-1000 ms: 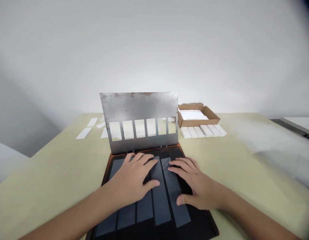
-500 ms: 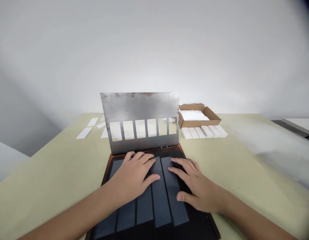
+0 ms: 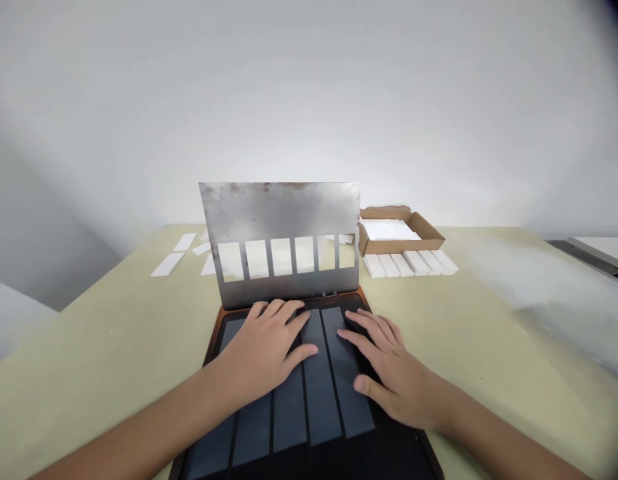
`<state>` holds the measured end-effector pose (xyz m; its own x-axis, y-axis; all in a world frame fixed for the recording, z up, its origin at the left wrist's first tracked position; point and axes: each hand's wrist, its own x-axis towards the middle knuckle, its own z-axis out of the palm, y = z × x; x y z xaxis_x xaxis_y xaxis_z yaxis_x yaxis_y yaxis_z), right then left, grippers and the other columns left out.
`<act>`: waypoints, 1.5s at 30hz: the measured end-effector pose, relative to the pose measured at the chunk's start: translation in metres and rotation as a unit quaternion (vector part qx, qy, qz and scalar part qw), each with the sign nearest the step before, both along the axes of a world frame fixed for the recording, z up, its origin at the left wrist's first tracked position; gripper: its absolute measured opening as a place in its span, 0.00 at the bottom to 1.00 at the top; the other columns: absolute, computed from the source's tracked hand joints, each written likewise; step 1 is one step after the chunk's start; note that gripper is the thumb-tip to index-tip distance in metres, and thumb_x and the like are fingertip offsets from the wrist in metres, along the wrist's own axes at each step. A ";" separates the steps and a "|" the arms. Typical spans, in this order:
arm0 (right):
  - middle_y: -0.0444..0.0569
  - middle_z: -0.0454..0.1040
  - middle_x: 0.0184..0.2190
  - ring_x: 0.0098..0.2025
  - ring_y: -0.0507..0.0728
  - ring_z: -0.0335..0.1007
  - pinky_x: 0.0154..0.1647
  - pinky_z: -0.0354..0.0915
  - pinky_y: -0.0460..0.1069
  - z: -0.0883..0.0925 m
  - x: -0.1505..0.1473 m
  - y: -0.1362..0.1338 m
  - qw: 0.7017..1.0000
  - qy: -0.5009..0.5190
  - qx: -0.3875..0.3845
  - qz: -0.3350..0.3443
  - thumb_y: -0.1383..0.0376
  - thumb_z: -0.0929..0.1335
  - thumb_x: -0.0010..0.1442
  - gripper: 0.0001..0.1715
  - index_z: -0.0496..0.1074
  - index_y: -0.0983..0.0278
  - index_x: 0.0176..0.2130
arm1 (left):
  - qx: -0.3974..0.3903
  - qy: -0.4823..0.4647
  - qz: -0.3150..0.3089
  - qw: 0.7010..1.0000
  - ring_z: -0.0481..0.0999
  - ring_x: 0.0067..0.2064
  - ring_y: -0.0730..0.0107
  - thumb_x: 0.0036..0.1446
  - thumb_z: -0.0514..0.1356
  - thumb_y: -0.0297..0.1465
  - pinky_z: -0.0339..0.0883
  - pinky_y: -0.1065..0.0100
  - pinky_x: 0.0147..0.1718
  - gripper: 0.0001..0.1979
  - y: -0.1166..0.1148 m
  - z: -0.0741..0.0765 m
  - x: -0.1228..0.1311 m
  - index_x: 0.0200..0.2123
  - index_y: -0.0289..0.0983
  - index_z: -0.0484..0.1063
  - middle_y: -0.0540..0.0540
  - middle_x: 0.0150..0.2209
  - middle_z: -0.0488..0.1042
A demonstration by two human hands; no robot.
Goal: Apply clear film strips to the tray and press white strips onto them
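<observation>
Several long dark grey strips (image 3: 290, 413) lie side by side in a black tray (image 3: 389, 453) with a brown edge. A metal plate (image 3: 283, 212) with a row of rectangular openings stands raised at the tray's far edge. My left hand (image 3: 269, 347) rests over the middle and left strips, its fingers apart and its thumb out to the right. On the rightmost strip (image 3: 356, 407) lie fingertips of my right hand (image 3: 389, 370), which is spread at the tray's right side. Neither hand holds anything.
Behind the tray to the right, an open cardboard box (image 3: 406, 247) holds white pieces (image 3: 389, 230). A row of white blocks (image 3: 413, 263) lies in front of it. Flat white pieces (image 3: 167, 265) are scattered at the back left of the pale yellow-green table (image 3: 113, 347).
The strips have shifted slightly away from me, toward the raised plate. Both hands stay spread over them, with only small shifts. The view has moved a little.
</observation>
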<state>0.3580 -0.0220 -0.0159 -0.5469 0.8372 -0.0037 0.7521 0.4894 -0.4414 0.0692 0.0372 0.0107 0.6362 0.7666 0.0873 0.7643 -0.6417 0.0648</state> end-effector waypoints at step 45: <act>0.54 0.51 0.77 0.78 0.72 0.39 0.76 0.44 0.74 -0.007 -0.006 -0.006 0.999 0.011 0.045 -0.011 0.44 0.61 0.74 0.39 0.53 0.52 0.76 | 0.012 -0.005 -0.006 1.000 0.70 0.62 0.46 0.74 0.52 0.52 0.58 0.49 0.59 0.30 0.000 -0.003 -0.002 0.66 0.40 0.70 0.39 0.64 0.72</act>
